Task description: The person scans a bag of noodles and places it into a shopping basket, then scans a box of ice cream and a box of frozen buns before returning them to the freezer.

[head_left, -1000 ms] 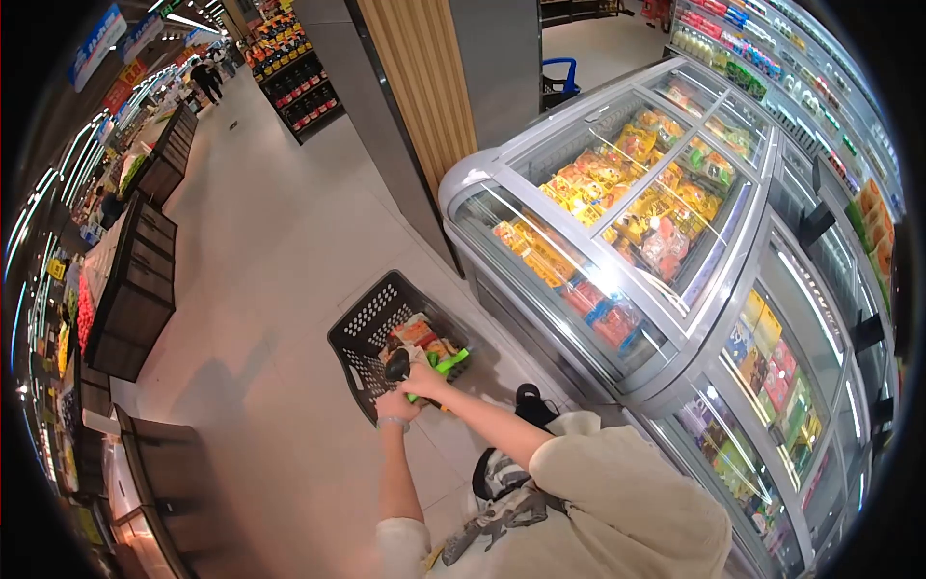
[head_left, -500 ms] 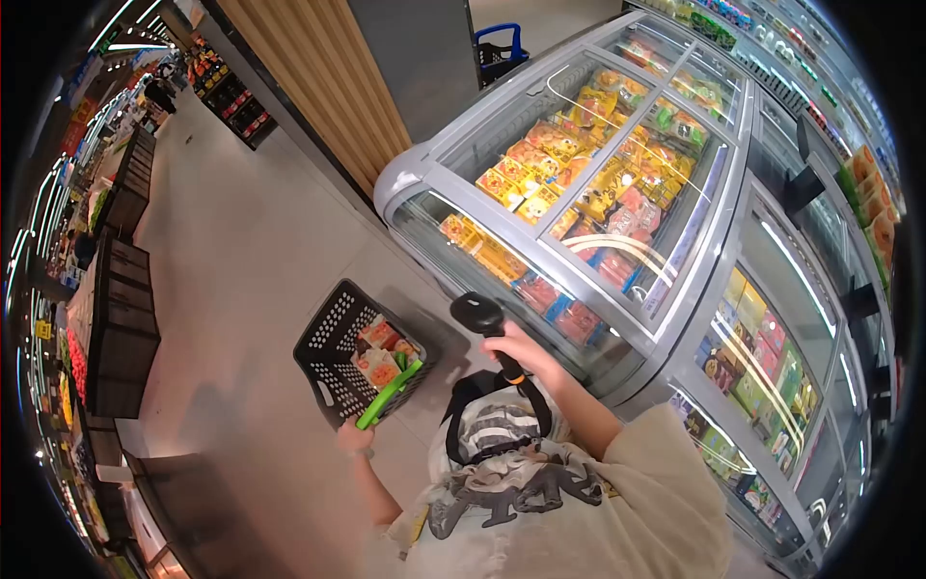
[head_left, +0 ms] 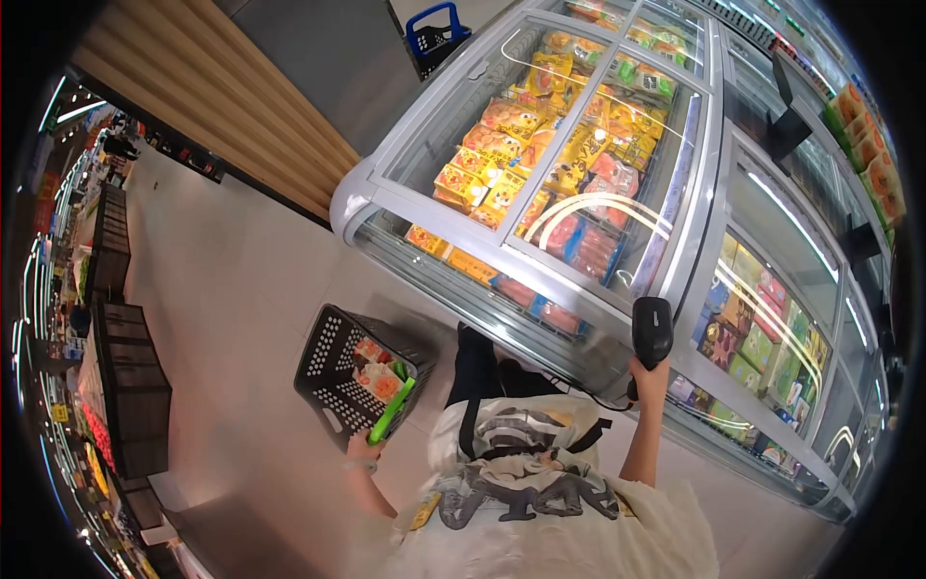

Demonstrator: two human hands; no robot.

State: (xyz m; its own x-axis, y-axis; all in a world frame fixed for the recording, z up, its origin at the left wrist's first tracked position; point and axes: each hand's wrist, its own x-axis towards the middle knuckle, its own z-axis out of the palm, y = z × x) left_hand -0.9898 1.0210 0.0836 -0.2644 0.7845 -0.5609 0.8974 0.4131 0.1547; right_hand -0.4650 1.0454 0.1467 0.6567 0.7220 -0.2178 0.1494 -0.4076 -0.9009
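My left hand (head_left: 364, 447) is wrapped round the green handle (head_left: 393, 409) of a black shopping basket (head_left: 326, 349), which hangs at my left side. Several food packs (head_left: 378, 380) with orange and white wrapping lie at the basket's bottom. Out to the right, my right hand (head_left: 649, 378) grips a black handheld barcode scanner (head_left: 653, 333), its rounded head pointing up and away from me. The scanner overlaps the near corner of a chest freezer (head_left: 588, 275) in this view. A dark cable (head_left: 603, 398) runs from near that hand towards my waist.
Under the freezer's glass lie yellow bags (head_left: 579, 154) and pink meat packs (head_left: 588, 246). Another glass-topped freezer (head_left: 772, 318) stands at right. A wood-slatted pillar (head_left: 222, 96) is ahead, with a blue-handled basket (head_left: 434, 34) beyond it. Dark produce stands (head_left: 130, 386) line the left across the floor.
My right hand has swung to the right with the scanner, from in front of my body to the freezer's corner. The view has turned; my left hand still holds the basket.
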